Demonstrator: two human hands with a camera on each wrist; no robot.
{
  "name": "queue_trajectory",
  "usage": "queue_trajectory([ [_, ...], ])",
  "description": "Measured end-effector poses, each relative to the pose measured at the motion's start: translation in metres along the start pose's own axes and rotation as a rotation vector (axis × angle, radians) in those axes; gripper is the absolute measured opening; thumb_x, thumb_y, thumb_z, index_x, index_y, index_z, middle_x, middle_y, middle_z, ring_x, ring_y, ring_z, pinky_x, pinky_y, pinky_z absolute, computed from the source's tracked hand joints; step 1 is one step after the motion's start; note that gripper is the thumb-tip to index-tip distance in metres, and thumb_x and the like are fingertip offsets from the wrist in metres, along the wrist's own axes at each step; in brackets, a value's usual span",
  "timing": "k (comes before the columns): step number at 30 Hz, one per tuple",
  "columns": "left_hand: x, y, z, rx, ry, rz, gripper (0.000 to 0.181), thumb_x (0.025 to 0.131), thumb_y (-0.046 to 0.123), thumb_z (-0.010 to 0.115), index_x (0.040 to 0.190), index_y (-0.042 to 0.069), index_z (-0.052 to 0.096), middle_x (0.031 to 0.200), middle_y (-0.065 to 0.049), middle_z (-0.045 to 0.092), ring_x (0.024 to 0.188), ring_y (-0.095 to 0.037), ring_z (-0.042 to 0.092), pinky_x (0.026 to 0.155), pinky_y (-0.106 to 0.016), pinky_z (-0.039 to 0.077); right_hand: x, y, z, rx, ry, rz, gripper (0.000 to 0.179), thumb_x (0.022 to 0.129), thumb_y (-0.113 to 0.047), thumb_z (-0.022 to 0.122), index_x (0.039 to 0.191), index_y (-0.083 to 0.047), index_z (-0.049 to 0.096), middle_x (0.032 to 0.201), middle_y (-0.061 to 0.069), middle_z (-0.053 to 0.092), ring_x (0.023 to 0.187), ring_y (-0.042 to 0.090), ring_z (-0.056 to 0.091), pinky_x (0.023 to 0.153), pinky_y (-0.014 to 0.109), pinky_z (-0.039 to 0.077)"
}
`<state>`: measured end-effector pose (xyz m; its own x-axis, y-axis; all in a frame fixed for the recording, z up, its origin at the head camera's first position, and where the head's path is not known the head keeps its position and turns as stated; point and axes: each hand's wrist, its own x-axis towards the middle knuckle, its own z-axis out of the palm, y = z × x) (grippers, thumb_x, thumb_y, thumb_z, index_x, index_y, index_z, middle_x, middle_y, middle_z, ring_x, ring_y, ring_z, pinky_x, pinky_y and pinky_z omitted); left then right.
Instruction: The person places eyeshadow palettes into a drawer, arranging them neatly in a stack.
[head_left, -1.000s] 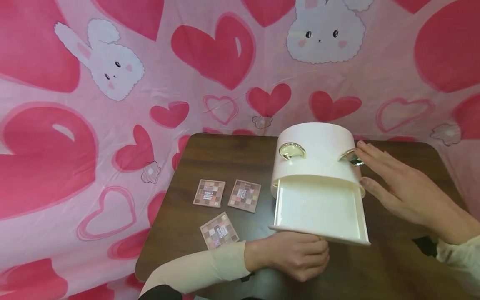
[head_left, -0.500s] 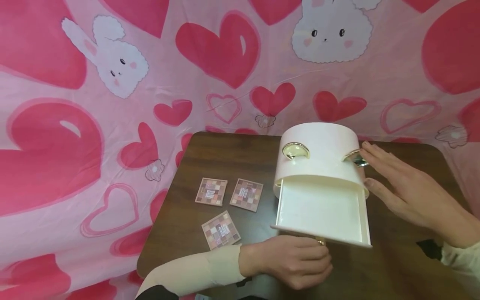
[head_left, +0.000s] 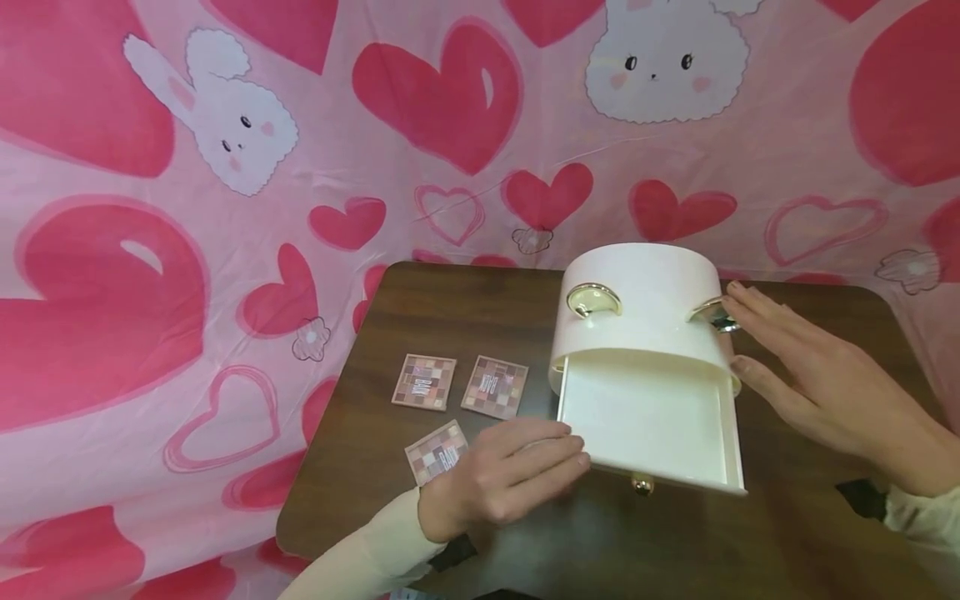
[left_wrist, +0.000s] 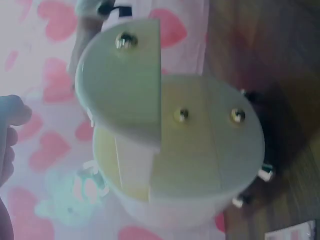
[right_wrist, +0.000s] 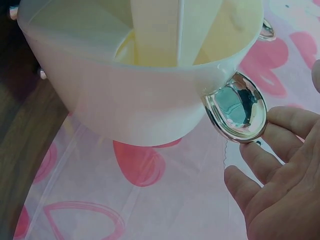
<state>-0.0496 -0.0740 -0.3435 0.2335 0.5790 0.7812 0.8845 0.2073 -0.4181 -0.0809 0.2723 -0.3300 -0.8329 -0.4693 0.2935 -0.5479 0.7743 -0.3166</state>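
A white rounded drawer organizer (head_left: pixel 637 292) stands on the table with its top drawer (head_left: pixel 648 417) pulled out; I see no contents in the drawer. A gold knob (head_left: pixel 642 484) shows on the drawer's front. My left hand (head_left: pixel 506 471) is at the drawer's front left corner with fingers extended, off the knob; whether it touches the rim I cannot tell. With fingers spread, my right hand (head_left: pixel 817 379) touches the gold ear-shaped ornament (right_wrist: pixel 237 110) on the organizer's right side. Further knobs (left_wrist: pixel 238 115) mark shut drawers below in the left wrist view.
Three square eyeshadow palettes (head_left: pixel 424 382) lie left of the organizer on the dark wooden table (head_left: pixel 465 308). One palette (head_left: pixel 435 452) is partly covered by my left hand. A pink heart-and-bunny cloth (head_left: pixel 420 208) hangs close behind and left of the table.
My left hand has let go of the drawer knob and moved left and up to the drawer's front left corner. The drawer stays pulled out; my right hand keeps its place.
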Motion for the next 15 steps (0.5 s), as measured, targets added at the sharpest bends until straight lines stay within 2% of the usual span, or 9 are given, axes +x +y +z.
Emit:
queue_trajectory([
  [4,-0.014,-0.004,-0.002,0.030,0.118,-0.215,0.012,0.073,0.006,0.071,0.082,-0.001,0.071,0.085,-0.011,0.068,0.076,-0.022,0.064,0.075,-0.029,0.051,-0.001,0.000,0.000,0.009,0.006,0.009,0.070,0.084,-0.021,0.064,0.144,-0.020,0.029,0.149,-0.001,0.023,0.133,0.017,0.023,0.107,0.026,0.013],
  [8,-0.038,-0.004,0.001,0.046,0.167,-0.445,0.012,0.072,0.006,0.072,0.081,-0.002,0.070,0.083,-0.012,0.067,0.076,-0.025,0.063,0.071,-0.032,0.051,-0.001,0.000,0.000,0.011,0.009,0.014,0.071,0.083,-0.021,0.066,0.144,-0.020,0.029,0.149,-0.002,0.023,0.134,0.017,0.023,0.107,0.025,0.014],
  [11,-0.065,-0.001,0.009,0.044,0.145,-0.659,0.019,0.073,0.011,0.072,0.087,-0.001,0.069,0.087,-0.011,0.067,0.079,-0.027,0.061,0.073,-0.035,0.049,-0.001,0.000,0.001,0.014,0.010,0.013,0.072,0.082,-0.021,0.066,0.144,-0.020,0.030,0.149,-0.002,0.023,0.134,0.017,0.022,0.107,0.025,0.014],
  [15,-0.102,0.005,0.021,0.048,0.009,-0.949,0.039,0.068,0.021,0.077,0.101,0.004,0.066,0.097,-0.009,0.065,0.089,-0.023,0.058,0.080,-0.035,0.045,-0.001,0.002,0.001,0.017,0.004,0.022,0.071,0.083,-0.021,0.065,0.144,-0.021,0.029,0.149,-0.002,0.022,0.134,0.017,0.022,0.108,0.031,0.015],
])
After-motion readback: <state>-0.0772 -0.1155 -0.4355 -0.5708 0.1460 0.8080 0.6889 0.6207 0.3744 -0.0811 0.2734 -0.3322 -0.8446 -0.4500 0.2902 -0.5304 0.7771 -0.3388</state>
